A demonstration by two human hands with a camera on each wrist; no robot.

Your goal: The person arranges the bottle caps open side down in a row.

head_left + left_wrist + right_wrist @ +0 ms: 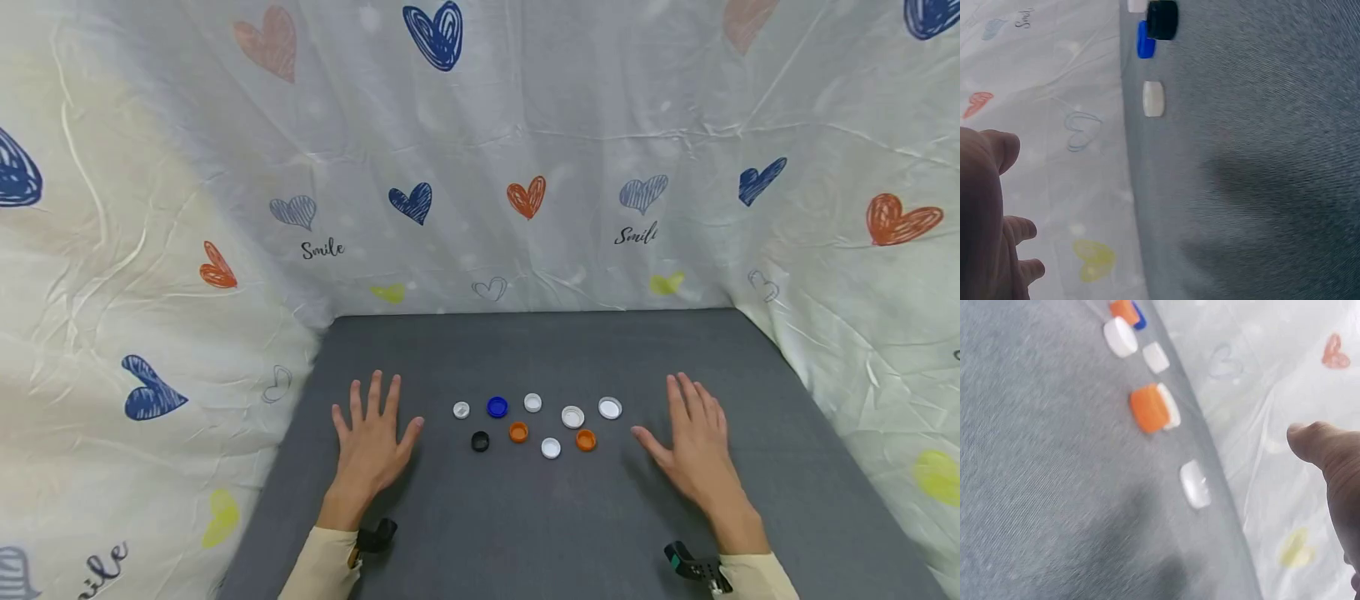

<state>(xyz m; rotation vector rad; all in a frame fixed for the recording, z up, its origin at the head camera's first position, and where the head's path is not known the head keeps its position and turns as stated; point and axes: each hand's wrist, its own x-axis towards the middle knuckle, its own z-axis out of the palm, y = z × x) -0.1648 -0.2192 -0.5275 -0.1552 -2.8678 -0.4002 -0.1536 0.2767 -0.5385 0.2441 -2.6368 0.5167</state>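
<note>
Several small bottle caps lie loosely grouped in the middle of the grey table. Among them are a blue cap (pixel 497 407), a black cap (pixel 480 441), two orange caps, one nearer the left (pixel 518 432) and one nearer the right (pixel 586 440), and several white caps (pixel 572 417). Left of the group is my left hand (pixel 367 450), fingers spread, holding nothing; the small white cap (pixel 461 410) is nearest it. My right hand (pixel 697 450) is on the other side, fingers straight and thumb out, also holding nothing. Closest to it is a white cap (pixel 610 407).
Dark grey cloth covers the table (pixel 480 525). A pale curtain (pixel 480 108) printed with hearts hangs behind it and along both sides. Each wrist wears a small black camera, the left one (pixel 377 536) and the right one (pixel 693 565).
</note>
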